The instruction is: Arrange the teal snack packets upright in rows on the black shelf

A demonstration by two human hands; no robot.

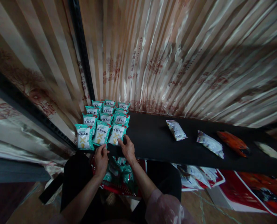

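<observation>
Rows of small teal-and-white snack bags stand on the left end of a black shelf (150,137). My right hand (128,148) grips the front right snack bag (118,133) at its lower right corner, thumb on its face. My left hand (101,160) is at the shelf's front edge, just under the front middle snack bag (102,132). Its fingers are curled together, and whether they pinch anything is hidden. Beside that bag, the front left snack bag (84,137) leans slightly back. Below my hands, a red basket (119,190) between my knees holds more teal bags.
Farther right on the shelf lie a white packet (176,130), another white packet (210,143), an orange packet (233,143) and a pale packet (268,150). Red baskets of packets stand below on the right. Pleated printed sheeting (152,56) hangs behind, with a dark metal post (82,46) at left.
</observation>
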